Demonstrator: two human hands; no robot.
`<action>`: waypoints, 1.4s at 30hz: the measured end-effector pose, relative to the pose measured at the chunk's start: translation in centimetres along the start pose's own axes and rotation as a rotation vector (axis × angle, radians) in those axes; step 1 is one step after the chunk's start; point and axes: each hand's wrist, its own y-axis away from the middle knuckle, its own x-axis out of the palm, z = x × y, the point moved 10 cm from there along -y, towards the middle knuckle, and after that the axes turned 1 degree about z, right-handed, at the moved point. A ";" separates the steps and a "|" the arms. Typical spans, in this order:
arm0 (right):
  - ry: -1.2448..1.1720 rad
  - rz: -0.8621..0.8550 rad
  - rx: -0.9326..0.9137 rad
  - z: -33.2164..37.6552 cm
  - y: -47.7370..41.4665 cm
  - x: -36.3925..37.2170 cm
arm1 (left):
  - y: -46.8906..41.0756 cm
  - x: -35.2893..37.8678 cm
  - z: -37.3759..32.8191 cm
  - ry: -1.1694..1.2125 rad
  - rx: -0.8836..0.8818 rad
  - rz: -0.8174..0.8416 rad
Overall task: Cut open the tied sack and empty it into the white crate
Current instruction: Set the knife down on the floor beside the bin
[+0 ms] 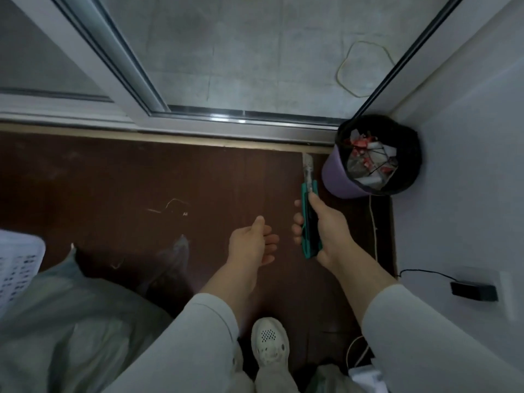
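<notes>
We stand on a dark brown wooden floor (141, 180) that runs up to a sliding door track (226, 120), with grey tiles (241, 52) beyond it. At our lower left slumps the pale, translucent sack (71, 321), its upper corners sagging over the dark boards; we cannot tell from here whether its tie is cut. Touching the sack at the far left edge is the white crate (19, 265), only a perforated corner of it in view. In the right corner by the wall stands a purple waste bin (340, 177) lined with a black bag and partly filled with red and white scraps. Near the lower right a small black box (473, 290) with a cable rests by the wall. Between our sleeves a white shoe (269, 344) points forward. Our right hand (326, 231) is clenched around a teal utility knife (307, 219), thumb on top, blade extended toward the bin. Our left hand (252, 242) hangs just beside it, well apart from the sack, fingers loosely curled and grasping nothing. A yellow rubber band (365, 69) lies on the tiles.
</notes>
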 end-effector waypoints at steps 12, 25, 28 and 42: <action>-0.003 0.291 0.118 -8.3 -1.7 7.7 | -3.3 -8.1 5.1 0.085 -0.056 -0.086; 0.412 -0.185 0.097 -15.7 -15.8 -2.9 | -16.5 -5.5 11.3 -0.204 -0.024 -0.069; 0.637 -0.278 -0.025 -16.5 -20.7 -6.0 | -21.3 -4.6 12.2 -0.476 0.108 -0.061; 1.219 -0.598 -0.031 -21.5 -29.5 -10.9 | -29.5 -5.5 17.9 -0.957 0.214 -0.048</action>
